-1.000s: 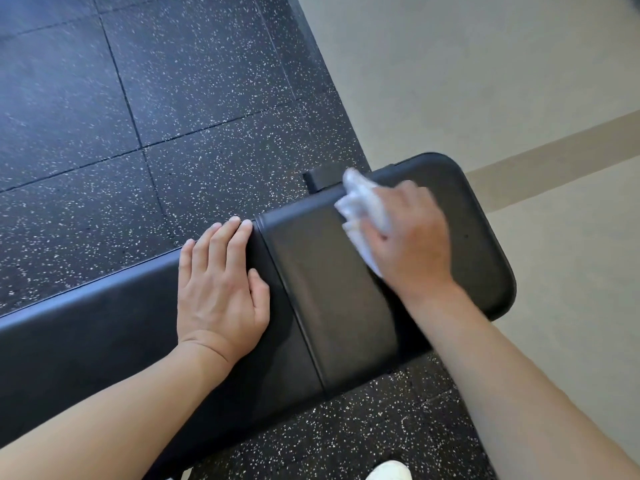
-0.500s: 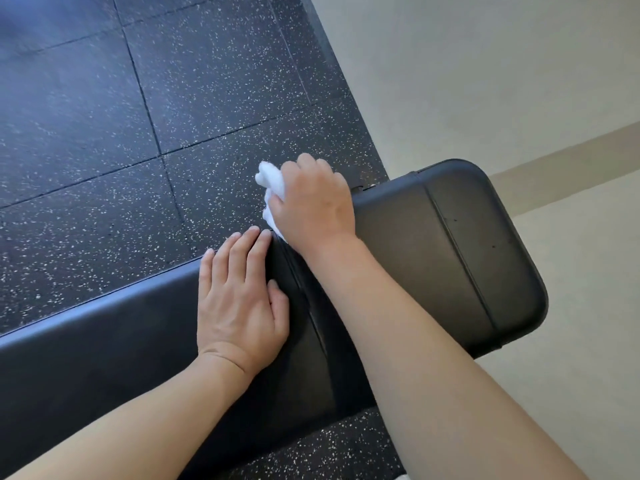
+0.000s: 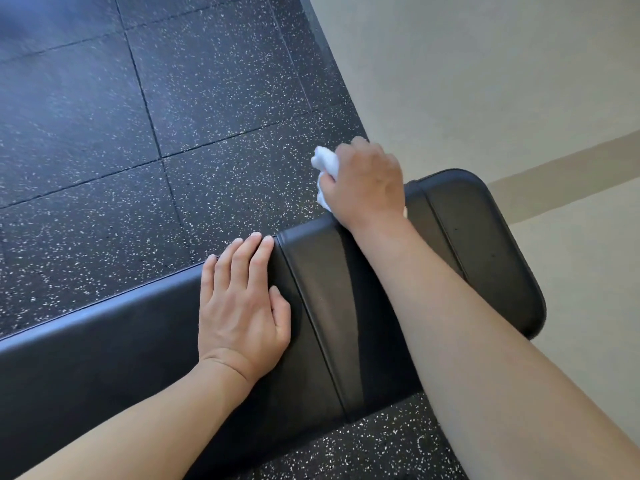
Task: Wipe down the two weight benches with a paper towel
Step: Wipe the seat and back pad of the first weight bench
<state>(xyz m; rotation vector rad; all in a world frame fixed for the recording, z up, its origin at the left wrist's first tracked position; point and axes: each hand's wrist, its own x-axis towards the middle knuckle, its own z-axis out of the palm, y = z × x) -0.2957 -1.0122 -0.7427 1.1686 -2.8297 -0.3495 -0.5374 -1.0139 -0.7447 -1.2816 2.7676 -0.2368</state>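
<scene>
Bench [image 3: 346, 306] — right hand [image 3: 367, 181] grips paper towel [image 3: 325, 164] at far edge.

Most of the paper towel [image 3: 325, 166] hides under the right hand [image 3: 367, 183]; only a white crumple shows at its far side. That hand's fingertips curl out of sight over the far edge of the bench [image 3: 346, 306]. The right forearm covers a strip of the seat pad. The bench runs off the left edge, length unseen; its frame and legs are hidden beneath the padding. The left hand [image 3: 242, 306] covers the padding beneath it. Both forearms are cut off at the bottom edge. The upper left corner of the floor [image 3: 104, 133] is blurred.
</scene>
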